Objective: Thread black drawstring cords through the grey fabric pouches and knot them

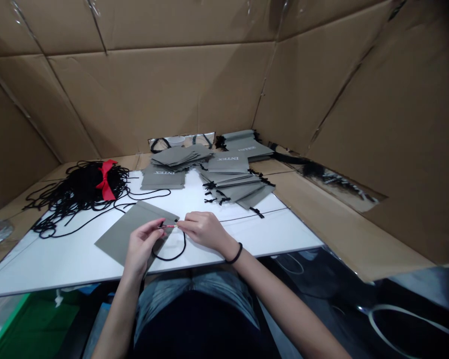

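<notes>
A flat grey paper bag (132,232) lies on the white board (269,232) in front of me. My left hand (141,249) rests on the bag's near corner, fingers pinched on a thin reddish tool at the bag's edge. My right hand (202,229) is closed in a pinch on the end of a black cord (172,257) that loops down below the bag. Both pinches meet at the bag's right corner.
A tangle of black cords (78,192) tied with a red ribbon (105,179) lies at the left. Stacks of grey bags (224,172) with cord handles sit at the back. Cardboard walls (194,94) surround the board. A green bin (33,324) stands below left.
</notes>
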A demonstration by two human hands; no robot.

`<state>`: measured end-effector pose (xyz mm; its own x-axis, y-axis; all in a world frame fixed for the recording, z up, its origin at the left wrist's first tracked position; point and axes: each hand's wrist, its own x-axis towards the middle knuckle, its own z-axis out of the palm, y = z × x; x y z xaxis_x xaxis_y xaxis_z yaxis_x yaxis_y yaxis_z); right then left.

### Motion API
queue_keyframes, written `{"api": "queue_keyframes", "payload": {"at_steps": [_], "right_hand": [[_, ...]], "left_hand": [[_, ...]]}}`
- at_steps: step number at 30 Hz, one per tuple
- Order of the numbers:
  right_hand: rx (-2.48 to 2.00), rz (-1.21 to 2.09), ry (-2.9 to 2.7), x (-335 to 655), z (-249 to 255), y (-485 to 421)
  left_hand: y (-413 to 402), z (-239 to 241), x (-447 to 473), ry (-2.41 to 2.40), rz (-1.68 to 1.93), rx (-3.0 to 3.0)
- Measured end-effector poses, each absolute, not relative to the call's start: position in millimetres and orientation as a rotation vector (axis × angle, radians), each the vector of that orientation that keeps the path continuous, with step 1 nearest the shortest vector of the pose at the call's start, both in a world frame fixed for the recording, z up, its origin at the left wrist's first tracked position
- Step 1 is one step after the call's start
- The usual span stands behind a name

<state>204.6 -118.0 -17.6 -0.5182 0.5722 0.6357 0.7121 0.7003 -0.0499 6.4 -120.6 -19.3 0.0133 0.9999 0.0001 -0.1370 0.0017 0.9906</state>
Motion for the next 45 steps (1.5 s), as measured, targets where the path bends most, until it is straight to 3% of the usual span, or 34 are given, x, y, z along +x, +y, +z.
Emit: {"api": "queue_keyframes", "payload": {"at_steps": [11,20,26,31,45], "right_hand": [[-0.953,-0.301,-2.31,206,-13,-125],[-1.159,-0.348,-2.233,215,-9,-125],[-1.471,-0.323,-2.082,226,-4,-121],[-1.581,-0.218,-2.1,229,-3,-126],[-1.632,0.184,-2.007,215,-16,-146]], "left_hand": [[-118,-12,2,1.256,1.334,1.172],[-88,17,-34,1.623,0.994,2.047],[-72,49,-24,1.371,0.529,2.452],[-49,39,6,1.002,0.284,2.601],[-49,12,1,0.916,0.319,2.415]]}}
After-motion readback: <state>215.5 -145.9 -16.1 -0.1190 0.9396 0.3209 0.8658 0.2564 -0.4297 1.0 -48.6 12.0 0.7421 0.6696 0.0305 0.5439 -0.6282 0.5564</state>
